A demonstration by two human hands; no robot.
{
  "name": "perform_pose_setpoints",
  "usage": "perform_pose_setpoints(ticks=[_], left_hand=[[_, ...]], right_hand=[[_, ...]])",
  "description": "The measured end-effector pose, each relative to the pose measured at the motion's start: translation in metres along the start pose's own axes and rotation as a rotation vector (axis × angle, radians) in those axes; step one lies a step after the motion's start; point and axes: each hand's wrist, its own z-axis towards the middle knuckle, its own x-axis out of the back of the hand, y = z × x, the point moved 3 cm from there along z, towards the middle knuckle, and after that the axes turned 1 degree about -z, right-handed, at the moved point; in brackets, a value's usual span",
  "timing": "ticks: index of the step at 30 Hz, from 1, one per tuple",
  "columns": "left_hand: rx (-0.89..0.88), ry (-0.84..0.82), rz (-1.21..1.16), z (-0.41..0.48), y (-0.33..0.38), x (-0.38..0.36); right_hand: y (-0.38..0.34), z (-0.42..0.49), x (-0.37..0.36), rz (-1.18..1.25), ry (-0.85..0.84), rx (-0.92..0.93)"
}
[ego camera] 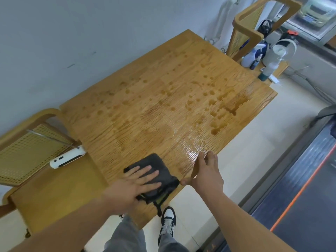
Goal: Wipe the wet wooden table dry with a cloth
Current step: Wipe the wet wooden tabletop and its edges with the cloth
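Observation:
The wooden table [141, 99] is covered with water drops, and a larger puddle [232, 102] lies near its right edge. A dark grey folded cloth [160, 166] lies at the table's near edge. My left hand [138, 184] presses flat on the cloth with its fingers spread. My right hand [205, 171] rests on the table's near right edge just beside the cloth, fingers apart, holding nothing. The wood between my hands and the puddle shines wet.
A wooden chair with a cane back [31, 153] stands at the left, with a white device [67, 158] on its seat. Another chair [249, 28] at the far right holds spray bottles [254, 55] and a white jug [274, 59]. A wall runs along the table's far side.

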Motion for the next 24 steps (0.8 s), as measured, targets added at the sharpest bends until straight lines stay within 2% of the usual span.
perform_pose_setpoints(ticks=[3, 4, 5, 7, 9, 11, 12, 14, 16, 17, 18, 20, 22, 23, 24], left_hand=[[0.49, 0.174, -0.199, -0.013, -0.028, -0.007], [0.609, 0.209, -0.236, -0.015, -0.017, -0.017], [0.642, 0.238, -0.252, -0.016, 0.002, -0.029], [0.473, 0.239, -0.186, -0.021, 0.049, -0.047], [0.172, 0.099, -0.047, -0.036, 0.07, -0.048], [-0.013, 0.023, 0.135, -0.047, 0.043, -0.044], [0.004, 0.036, 0.164, -0.049, 0.021, -0.041], [0.265, 0.095, 0.004, -0.052, -0.012, -0.027], [0.604, 0.251, -0.228, -0.046, -0.012, -0.027], [0.675, 0.273, -0.259, -0.041, -0.001, -0.032], [0.643, 0.262, -0.253, -0.036, 0.013, -0.039], [0.391, 0.118, -0.12, -0.037, 0.036, -0.051], [0.152, -0.029, 0.015, -0.05, 0.028, -0.045], [0.071, -0.012, 0.051, -0.055, 0.014, -0.037], [0.065, 0.053, 0.04, -0.056, -0.004, -0.028]], right_hand=[[0.0, 0.003, -0.005, -0.002, -0.007, -0.015], [0.001, 0.004, -0.006, -0.003, -0.002, -0.022], [0.002, 0.004, -0.006, -0.006, 0.004, -0.025], [0.004, 0.005, -0.008, -0.017, 0.005, -0.021], [0.003, 0.003, -0.007, -0.04, 0.003, -0.01], [0.001, -0.001, -0.003, -0.073, 0.02, -0.002], [-0.001, -0.003, 0.0, -0.083, 0.029, 0.005], [-0.006, -0.007, 0.005, -0.12, 0.038, 0.023], [-0.016, -0.007, 0.008, -0.133, 0.044, 0.045], [-0.023, -0.007, 0.01, -0.12, 0.041, 0.06], [-0.032, -0.006, 0.012, -0.111, 0.03, 0.083], [-0.053, -0.005, 0.015, -0.129, -0.001, 0.149], [-0.076, -0.004, 0.016, -0.177, -0.025, 0.213], [-0.085, -0.004, 0.016, -0.185, -0.033, 0.24], [-0.094, -0.004, 0.015, -0.182, -0.041, 0.266]])
